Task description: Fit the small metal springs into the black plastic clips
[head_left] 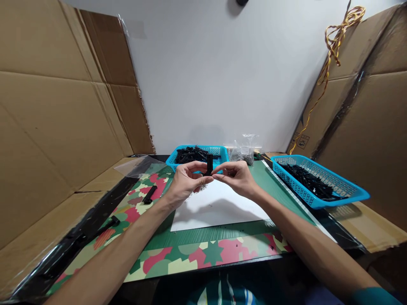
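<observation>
Over a white sheet of paper (222, 207), my left hand (187, 182) grips a narrow black plastic part (209, 164), which stands upright between its fingers. My right hand (237, 177) is beside it, thumb and index finger pinched together at the right edge of the part, near its lower end. Whatever the right fingertips hold is too small to make out. Small shiny pieces (203, 187) lie on the paper just beneath my left hand, partly hidden by it.
A blue basket (170, 160) of black parts stands behind my hands; another blue basket (337, 176) of black parts is at right. Clear bags (246, 154) sit at the back. Two loose black parts (149, 195) lie left. Cardboard walls (57, 101) flank the table.
</observation>
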Tool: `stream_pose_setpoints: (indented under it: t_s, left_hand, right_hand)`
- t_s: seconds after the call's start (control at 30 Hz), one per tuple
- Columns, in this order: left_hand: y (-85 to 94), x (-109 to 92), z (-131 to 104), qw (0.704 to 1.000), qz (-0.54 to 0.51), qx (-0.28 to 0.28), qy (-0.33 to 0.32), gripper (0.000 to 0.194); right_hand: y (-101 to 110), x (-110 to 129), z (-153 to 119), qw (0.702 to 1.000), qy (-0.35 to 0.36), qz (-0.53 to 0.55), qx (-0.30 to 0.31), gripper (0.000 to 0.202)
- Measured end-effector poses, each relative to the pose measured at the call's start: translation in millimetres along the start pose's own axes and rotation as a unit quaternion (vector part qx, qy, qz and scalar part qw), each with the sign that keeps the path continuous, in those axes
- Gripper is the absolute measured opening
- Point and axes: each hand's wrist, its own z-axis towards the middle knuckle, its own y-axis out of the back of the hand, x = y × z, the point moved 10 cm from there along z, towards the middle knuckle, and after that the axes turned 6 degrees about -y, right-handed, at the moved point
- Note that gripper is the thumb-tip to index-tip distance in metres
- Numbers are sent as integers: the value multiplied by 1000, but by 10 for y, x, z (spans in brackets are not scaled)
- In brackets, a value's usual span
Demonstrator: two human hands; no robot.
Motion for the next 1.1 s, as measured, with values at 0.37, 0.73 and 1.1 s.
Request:
stream_pose_setpoints:
  t_s: [0.37, 0.73, 1.1]
  left_hand:
    - [-89, 39, -24, 999, -10, 28, 33, 60]
    - [-230, 5, -52, 995, -3, 94, 26, 61]
    - [-219, 96, -30, 995, -23, 98, 29, 60]
  right_hand:
    - [47, -82, 18, 999, -19, 21, -25, 43]
    - [149, -11, 7, 998, 0, 6, -60, 40]
    - [174, 166, -57, 985, 110, -88, -102, 15]
